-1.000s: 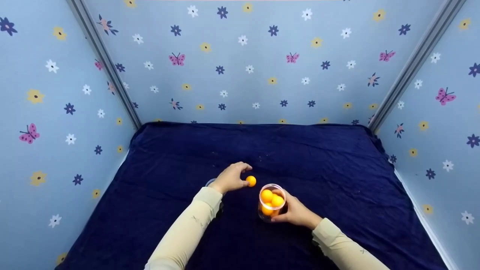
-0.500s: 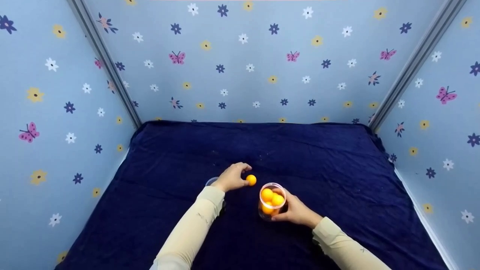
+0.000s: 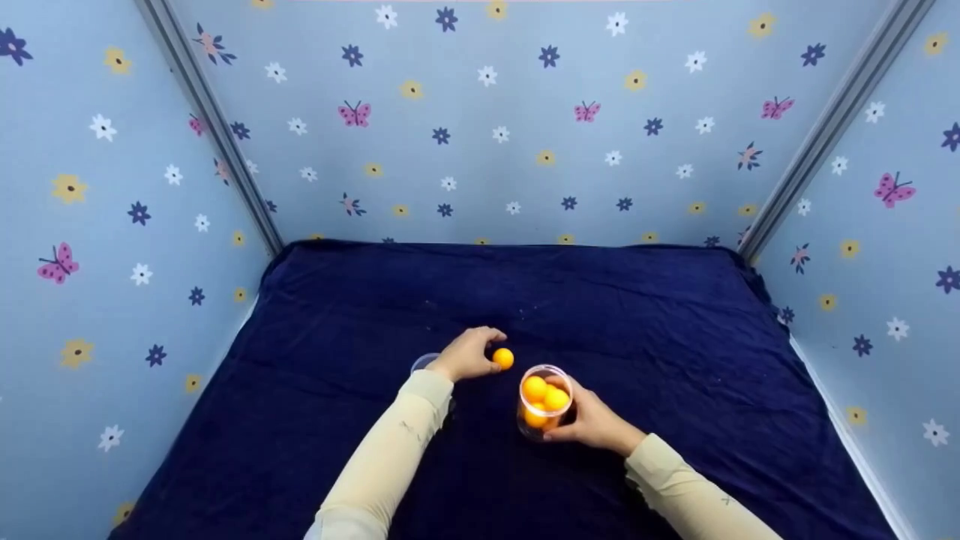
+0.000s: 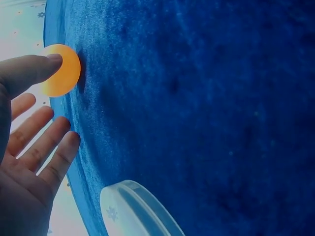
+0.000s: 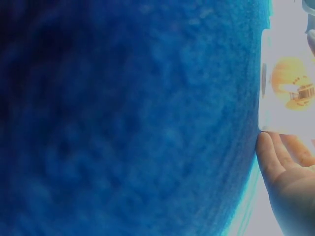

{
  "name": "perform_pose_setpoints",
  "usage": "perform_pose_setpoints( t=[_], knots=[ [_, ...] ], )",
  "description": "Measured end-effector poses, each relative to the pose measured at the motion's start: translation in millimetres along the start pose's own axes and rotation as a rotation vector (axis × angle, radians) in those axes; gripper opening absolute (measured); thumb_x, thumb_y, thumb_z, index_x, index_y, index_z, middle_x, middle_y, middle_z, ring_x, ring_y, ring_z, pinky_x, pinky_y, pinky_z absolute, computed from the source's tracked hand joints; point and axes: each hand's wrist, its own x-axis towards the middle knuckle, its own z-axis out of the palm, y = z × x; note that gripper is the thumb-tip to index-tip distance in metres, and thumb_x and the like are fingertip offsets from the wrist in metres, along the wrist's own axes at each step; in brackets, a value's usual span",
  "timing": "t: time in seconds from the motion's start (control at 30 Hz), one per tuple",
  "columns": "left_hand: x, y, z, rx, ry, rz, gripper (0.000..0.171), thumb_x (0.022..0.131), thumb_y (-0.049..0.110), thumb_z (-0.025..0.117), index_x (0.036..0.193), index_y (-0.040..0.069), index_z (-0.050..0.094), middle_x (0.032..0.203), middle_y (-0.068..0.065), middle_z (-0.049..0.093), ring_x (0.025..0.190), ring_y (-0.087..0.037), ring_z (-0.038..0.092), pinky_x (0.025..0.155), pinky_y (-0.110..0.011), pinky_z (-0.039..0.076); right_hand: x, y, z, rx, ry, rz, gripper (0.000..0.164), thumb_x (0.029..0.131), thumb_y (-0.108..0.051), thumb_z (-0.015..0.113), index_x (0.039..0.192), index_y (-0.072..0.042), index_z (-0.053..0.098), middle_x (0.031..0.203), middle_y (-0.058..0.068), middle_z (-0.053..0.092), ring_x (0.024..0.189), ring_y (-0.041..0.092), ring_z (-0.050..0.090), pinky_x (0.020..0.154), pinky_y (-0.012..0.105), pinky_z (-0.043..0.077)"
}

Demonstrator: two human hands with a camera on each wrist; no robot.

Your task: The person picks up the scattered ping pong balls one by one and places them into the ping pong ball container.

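An orange ping-pong ball point(image 3: 504, 358) sits close over the dark cloth, at the thumb tip of my left hand point(image 3: 469, 355). In the left wrist view the thumb lies across the ball point(image 4: 66, 73), while the other fingers point(image 4: 59, 152) stretch out apart from it. My right hand point(image 3: 594, 421) grips a clear plastic jar point(image 3: 527, 433) around its side; the jar stands upright, mouth up. Several orange balls point(image 3: 535, 388) fill it. At the edge of the right wrist view, the jar point(image 5: 275, 118) shows with fingers against it.
A round clear lid or shallow container point(image 3: 422, 364) lies partly hidden behind my left wrist; its rim point(image 4: 142, 206) shows below that hand. Navy cloth point(image 3: 660, 315) covers the tabletop. Flower-patterned walls point(image 3: 480, 97) stand at the back and both sides.
Both hands, the ball and the jar stay almost in place. My left forearm has swung slightly to the right, and a little more of the clear round lid shows behind the wrist.
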Motion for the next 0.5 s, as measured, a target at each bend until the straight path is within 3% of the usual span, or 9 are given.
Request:
perform_pose_setpoints(
  t=[0.5],
  knots=[
    [3.6,2.6,2.7,0.016,-0.040,0.044,0.043,0.087,0.009,0.085,0.128,-0.001,0.076,0.122,-0.018,0.078,0.113,-0.033,0.073,0.105,-0.047,0.059,-0.3,0.6,0.1,-0.029,0.008,-0.022,0.084,0.076,-0.020,0.101,0.146,-0.006,0.058,0.144,0.018,0.065,0.124,0.020,0.063,0.111,0.024,0.046]
  ],
)
